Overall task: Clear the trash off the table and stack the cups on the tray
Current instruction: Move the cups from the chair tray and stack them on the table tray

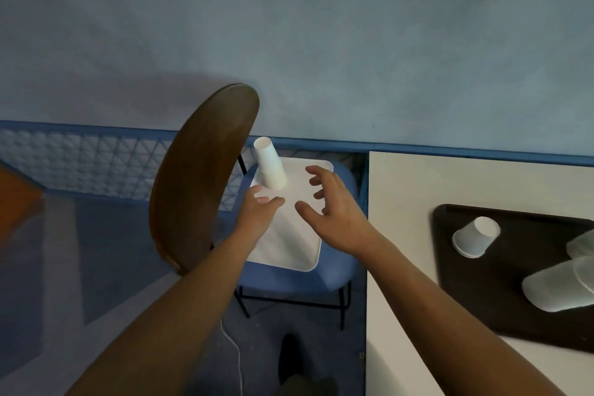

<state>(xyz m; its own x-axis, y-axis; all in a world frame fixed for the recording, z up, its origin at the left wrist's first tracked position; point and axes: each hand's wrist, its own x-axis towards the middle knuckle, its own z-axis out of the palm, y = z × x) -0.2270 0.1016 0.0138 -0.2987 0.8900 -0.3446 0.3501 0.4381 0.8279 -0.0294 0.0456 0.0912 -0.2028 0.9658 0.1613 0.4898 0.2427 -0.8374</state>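
A white tray [289, 244] lies on the blue seat of a chair. On its far end stands a stack of white paper cups [270, 167], upside down and leaning. My left hand [258, 212] hovers over the tray just in front of the stack, fingers relaxed and holding nothing. My right hand [328, 206] is beside it over the tray, fingers spread and empty. To the right, a single white cup [476, 236] lies on its side on a black tray [501, 299], next to clear plastic cups [559, 289].
The chair [340, 264] has a curved brown wooden back [199, 177] left of the white tray. The white table [398, 267] fills the right side, its edge close to the chair. A white cable [236, 354] runs on the blue floor, and a dark shoe [291, 360] shows below.
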